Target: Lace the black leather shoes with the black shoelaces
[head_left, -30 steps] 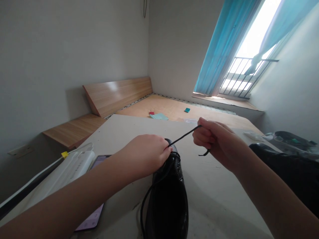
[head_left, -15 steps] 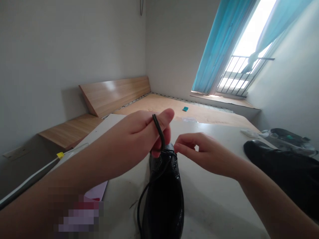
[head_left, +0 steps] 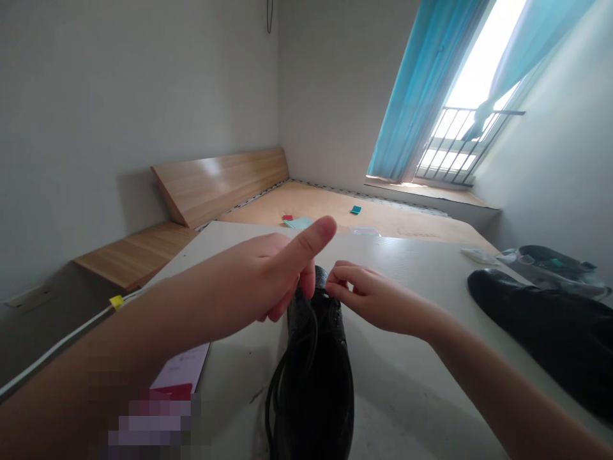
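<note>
Glossy black leather is shown on the shoe at lower centre. A smooth, matt pale board is seen beneath it. Smooth light wood covers the panel left of centre, and thin blue cloth hangs as a curtain at upper right, beside a dark metal railing.

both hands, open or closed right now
left hand: half closed beside the black shoe, thumb up, holding unclear
right hand: pinched at the shoe's top, holding unclear
</note>
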Tool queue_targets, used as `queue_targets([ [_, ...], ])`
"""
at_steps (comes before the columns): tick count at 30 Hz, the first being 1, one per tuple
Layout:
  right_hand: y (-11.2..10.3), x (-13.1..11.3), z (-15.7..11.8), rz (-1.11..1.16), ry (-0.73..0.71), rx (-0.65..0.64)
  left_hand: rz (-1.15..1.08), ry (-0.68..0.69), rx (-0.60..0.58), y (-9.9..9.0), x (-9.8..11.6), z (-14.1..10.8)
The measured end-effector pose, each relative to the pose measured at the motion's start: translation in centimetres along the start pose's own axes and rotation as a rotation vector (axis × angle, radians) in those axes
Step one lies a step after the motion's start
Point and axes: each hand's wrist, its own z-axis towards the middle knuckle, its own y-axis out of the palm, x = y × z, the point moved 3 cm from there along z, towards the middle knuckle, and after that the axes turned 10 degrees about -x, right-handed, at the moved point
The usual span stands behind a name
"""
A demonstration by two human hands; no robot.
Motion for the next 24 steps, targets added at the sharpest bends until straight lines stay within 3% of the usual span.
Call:
queue_targets([
  [5,0.4,0.0,0.1,0.462,0.043,-0.036,0.299,-0.023,0.037,0.8,0.6,1.0],
  [10,-1.8,-1.5,-1.2,0.749,-0.164,0.171,0.365,0.068,-0.043,2.2,0.2,1.8],
  [14,-3.0,-2.8,-2.7,0.817,-0.279,0.29,0.315,0.02,-0.013,1.9,0.1,2.1],
  [17,-2.8,-3.9,-3.6,0.643,-0.319,0.245,0.256,-0.004,0.069,1.2,0.6,2.0],
  [20,-2.1,-4.7,-4.1,0.222,-0.236,0.143,0.183,0.003,0.153,0.8,0.8,1.8],
  [22,-2.3,-4.6,-4.3,-0.179,-0.117,0.189,0.114,-0.012,0.186,0.8,0.4,1.8],
  [24,-3.0,-4.2,-4.5,-0.491,0.009,0.324,0.05,-0.037,0.189,0.8,0.0,1.9],
])
